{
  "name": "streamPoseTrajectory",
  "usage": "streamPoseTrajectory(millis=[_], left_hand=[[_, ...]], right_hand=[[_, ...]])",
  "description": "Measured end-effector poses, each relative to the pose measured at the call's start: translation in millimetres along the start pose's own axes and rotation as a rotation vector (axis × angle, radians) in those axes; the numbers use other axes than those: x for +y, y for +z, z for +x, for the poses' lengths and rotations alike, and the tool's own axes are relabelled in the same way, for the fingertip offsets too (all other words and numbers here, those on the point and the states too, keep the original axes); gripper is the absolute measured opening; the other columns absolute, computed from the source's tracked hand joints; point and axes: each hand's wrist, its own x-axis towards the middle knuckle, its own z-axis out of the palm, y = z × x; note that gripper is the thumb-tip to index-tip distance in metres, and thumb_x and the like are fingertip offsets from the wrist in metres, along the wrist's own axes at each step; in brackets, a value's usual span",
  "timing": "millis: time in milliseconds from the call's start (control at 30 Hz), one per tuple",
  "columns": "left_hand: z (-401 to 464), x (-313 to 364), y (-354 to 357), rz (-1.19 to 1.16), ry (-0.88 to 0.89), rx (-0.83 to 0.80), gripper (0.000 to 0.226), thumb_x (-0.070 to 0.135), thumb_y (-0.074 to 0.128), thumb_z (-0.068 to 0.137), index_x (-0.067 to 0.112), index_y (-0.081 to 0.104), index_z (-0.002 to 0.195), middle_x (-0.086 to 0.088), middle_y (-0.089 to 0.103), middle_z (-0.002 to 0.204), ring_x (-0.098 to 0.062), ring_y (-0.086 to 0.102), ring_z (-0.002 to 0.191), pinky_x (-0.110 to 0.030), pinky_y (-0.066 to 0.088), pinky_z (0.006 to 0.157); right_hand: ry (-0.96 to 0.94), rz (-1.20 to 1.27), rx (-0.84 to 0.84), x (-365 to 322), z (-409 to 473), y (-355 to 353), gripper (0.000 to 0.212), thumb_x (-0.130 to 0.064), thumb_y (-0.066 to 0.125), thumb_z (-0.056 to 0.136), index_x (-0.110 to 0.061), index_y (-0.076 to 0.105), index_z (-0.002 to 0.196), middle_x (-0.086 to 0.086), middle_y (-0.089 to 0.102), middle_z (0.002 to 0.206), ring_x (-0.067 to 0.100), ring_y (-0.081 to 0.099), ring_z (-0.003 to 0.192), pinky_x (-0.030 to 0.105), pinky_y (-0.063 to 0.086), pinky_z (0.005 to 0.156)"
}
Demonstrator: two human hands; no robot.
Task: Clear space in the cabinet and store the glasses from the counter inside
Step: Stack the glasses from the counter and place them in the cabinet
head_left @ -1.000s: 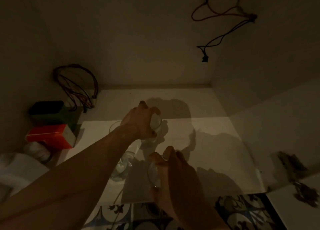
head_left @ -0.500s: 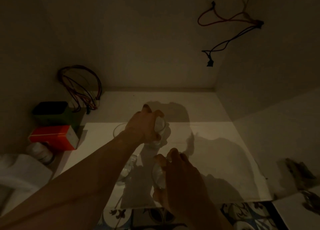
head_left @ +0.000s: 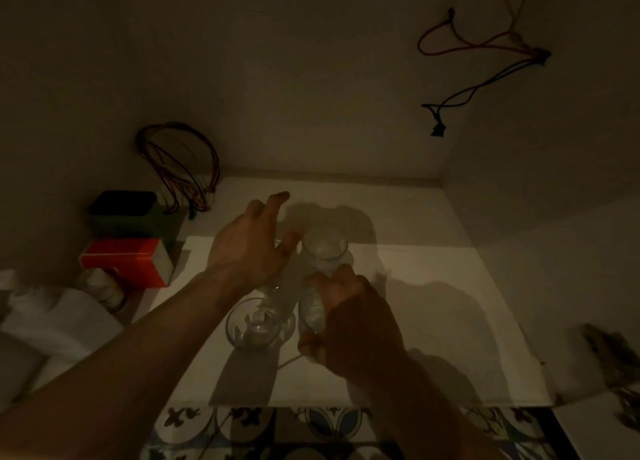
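Note:
I look into a dim white cabinet with a pale floor (head_left: 433,286). A clear glass (head_left: 325,250) stands upright on that floor, just right of my left hand (head_left: 249,248), whose fingers are spread and off it. My right hand (head_left: 349,317) is wrapped around a second clear glass (head_left: 311,312), held just in front of the first. A third glass (head_left: 254,324) stands near the front, under my left forearm. Another glass behind my left hand is mostly hidden.
At the left wall sit an orange box (head_left: 128,260), a dark box (head_left: 128,213), a loop of wires (head_left: 180,168) and white cloth (head_left: 52,321). Cables (head_left: 485,75) hang at the back right. A patterned tile floor (head_left: 311,428) lies below the cabinet edge.
My left hand has let go of the far glass and opened, drawing back to the left. My right hand has carried its glass forward, deeper into the cabinet.

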Motion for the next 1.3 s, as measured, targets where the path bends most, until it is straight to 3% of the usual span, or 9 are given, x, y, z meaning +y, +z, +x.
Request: streamPoseTrajectory(millis=[133,333,567,700,800,900,967,1100,1300], left_hand=[[-15,-21,-6,-0.004,-0.077,0.014,0.062,0.063,0.036,0.098,0.036,0.020,0.151,-0.006,0.050,0.141,-0.025,0.066,0.090,-0.037,0.050,0.072],[-26,-27,-6,0.068,-0.062,-0.005,0.060,0.056,0.038,0.100,0.030,0.027,0.152,-0.009,0.051,0.138,-0.029,0.056,0.115,-0.037,0.042,0.078],[-28,-13,-4,0.161,0.014,-0.072,0.062,0.054,0.038,0.100,0.029,0.025,0.155,-0.003,0.040,0.153,-0.025,0.040,0.135,-0.038,0.034,0.106],[-30,-5,-2,0.226,0.006,-0.101,0.064,0.059,0.032,0.100,0.032,0.023,0.156,-0.003,0.032,0.159,-0.024,0.030,0.144,-0.037,0.026,0.113],[-35,-1,0,0.255,-0.007,-0.116,0.064,0.061,0.029,0.099,0.033,0.022,0.156,-0.003,0.029,0.161,-0.024,0.027,0.146,-0.039,0.022,0.116],[-44,1,0,0.283,-0.025,-0.131,0.064,0.063,0.025,0.099,0.035,0.021,0.156,-0.003,0.027,0.162,-0.026,0.024,0.147,-0.042,0.018,0.118],[-53,3,-2,0.317,-0.033,-0.147,0.065,0.065,0.022,0.098,0.036,0.019,0.156,-0.003,0.024,0.163,-0.026,0.022,0.148,-0.044,0.015,0.119],[-72,17,-11,0.351,-0.083,-0.210,0.068,0.068,0.016,0.096,0.039,0.013,0.157,0.001,0.016,0.166,-0.025,0.012,0.152,-0.044,0.008,0.120],[-112,60,-49,0.355,-0.105,-0.307,0.072,0.070,0.010,0.094,0.038,0.007,0.158,0.001,0.003,0.168,-0.023,-0.003,0.153,-0.046,-0.005,0.122]], right_hand=[[0.034,0.022,0.022,-5,10,1,0.071,-0.043,0.078,0.073,-0.031,0.049,0.136,0.002,0.050,0.126,0.026,0.052,0.111,0.032,0.049,0.088],[0.077,0.077,-0.025,0,13,9,0.070,-0.043,0.080,0.074,-0.032,0.051,0.137,0.003,0.050,0.127,0.027,0.051,0.113,0.034,0.048,0.091],[0.057,0.081,0.045,1,9,15,0.074,-0.047,0.077,0.078,-0.034,0.044,0.143,0.003,0.048,0.132,0.024,0.051,0.113,0.036,0.050,0.093],[0.035,0.010,0.040,3,4,17,0.081,-0.060,0.068,0.082,-0.033,0.033,0.150,0.002,0.041,0.140,0.023,0.047,0.117,0.036,0.047,0.096],[0.033,-0.007,0.076,4,0,13,0.078,-0.071,0.047,0.088,-0.030,0.030,0.152,0.004,0.039,0.146,0.025,0.046,0.119,0.037,0.048,0.092],[0.055,-0.014,0.115,7,-4,4,0.072,-0.070,0.031,0.094,-0.031,0.029,0.154,0.006,0.040,0.148,0.027,0.045,0.123,0.038,0.047,0.092],[0.074,-0.054,0.128,10,-7,-3,0.068,-0.067,0.028,0.096,-0.031,0.030,0.153,0.009,0.040,0.149,0.029,0.044,0.127,0.039,0.045,0.094],[0.130,-0.093,0.060,11,-19,-20,0.066,-0.063,0.025,0.099,-0.029,0.025,0.156,0.014,0.028,0.160,0.034,0.027,0.143,0.047,0.030,0.113],[0.139,-0.093,-0.064,-13,-60,-62,0.065,-0.058,0.014,0.101,-0.028,0.018,0.158,0.017,0.017,0.164,0.035,0.015,0.149,0.052,0.016,0.119]])
